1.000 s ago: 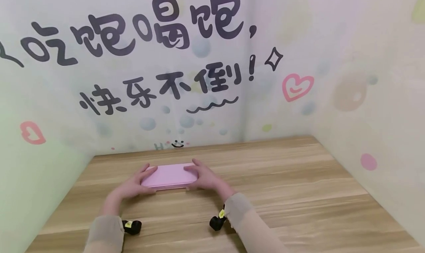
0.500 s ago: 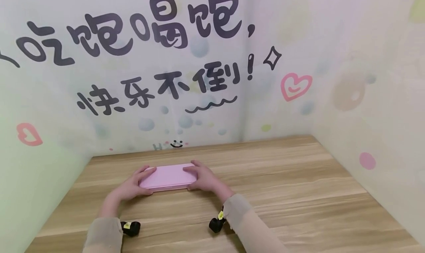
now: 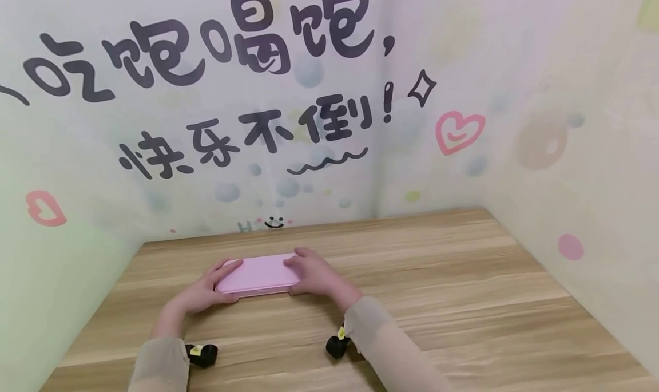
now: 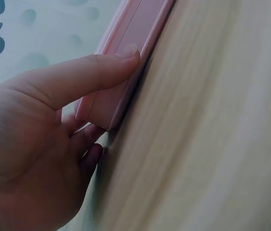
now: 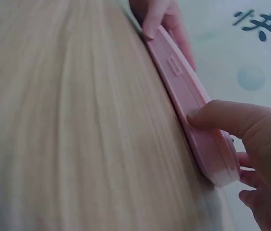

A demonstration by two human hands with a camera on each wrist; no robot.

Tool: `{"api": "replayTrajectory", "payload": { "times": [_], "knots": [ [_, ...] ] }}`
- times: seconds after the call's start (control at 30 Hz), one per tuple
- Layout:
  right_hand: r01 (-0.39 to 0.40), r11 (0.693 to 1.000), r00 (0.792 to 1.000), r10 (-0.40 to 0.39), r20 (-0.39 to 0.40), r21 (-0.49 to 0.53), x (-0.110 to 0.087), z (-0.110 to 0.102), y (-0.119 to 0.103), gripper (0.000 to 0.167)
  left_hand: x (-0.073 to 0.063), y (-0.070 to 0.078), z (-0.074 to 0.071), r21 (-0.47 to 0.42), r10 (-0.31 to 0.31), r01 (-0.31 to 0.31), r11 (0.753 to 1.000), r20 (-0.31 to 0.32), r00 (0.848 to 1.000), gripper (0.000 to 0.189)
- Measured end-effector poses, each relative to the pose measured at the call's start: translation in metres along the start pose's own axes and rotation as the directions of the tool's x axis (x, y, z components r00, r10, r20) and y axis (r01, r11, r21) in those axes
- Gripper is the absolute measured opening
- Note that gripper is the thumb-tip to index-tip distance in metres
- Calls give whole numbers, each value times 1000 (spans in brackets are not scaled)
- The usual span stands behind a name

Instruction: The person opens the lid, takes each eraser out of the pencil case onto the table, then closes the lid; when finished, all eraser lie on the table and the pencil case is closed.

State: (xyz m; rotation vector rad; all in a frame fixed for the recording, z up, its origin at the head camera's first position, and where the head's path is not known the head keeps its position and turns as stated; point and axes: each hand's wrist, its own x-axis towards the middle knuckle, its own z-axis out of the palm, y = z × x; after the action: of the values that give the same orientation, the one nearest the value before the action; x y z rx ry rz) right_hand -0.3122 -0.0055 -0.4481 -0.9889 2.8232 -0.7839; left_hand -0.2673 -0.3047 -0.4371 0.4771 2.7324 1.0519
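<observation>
I see the left hand (image 3: 203,292) and right hand (image 3: 315,274) gripping the 2 ends of the closed pink case (image 3: 259,274) on the table (image 3: 463,300), so I judge next the thumbs must pry the near seam.

A light wooden table (image 3: 463,300) bears one flat pink case (image 3: 259,274).

Bare wooden tabletop (image 3: 437,289) right of pink case (image 3: 259,274); walls (image 3: 566,123) close behind.
</observation>
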Motion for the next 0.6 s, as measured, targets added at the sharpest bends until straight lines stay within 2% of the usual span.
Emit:
{"api": "replayTrajectory", "payload": {
  "times": [0.13,0.23,0.37,0.6],
  "knots": [
    [109,974,994,-100,51,-198,6,-3,-7,65,0,-1,1,26,-18,18,1000,15,1000,82],
    [176,943,983,-155,94,-284,12,-3,-9,63,1,-2,2,32,-22,21,999,17,1000,83],
    [219,918,973,-182,139,-331,18,-3,-10,63,2,-1,3,26,-12,12,1000,20,1000,82],
    [205,912,971,-144,190,-356,23,-3,-20,67,0,-1,2,14,-15,15,1000,19,1000,82]
  ]
}}
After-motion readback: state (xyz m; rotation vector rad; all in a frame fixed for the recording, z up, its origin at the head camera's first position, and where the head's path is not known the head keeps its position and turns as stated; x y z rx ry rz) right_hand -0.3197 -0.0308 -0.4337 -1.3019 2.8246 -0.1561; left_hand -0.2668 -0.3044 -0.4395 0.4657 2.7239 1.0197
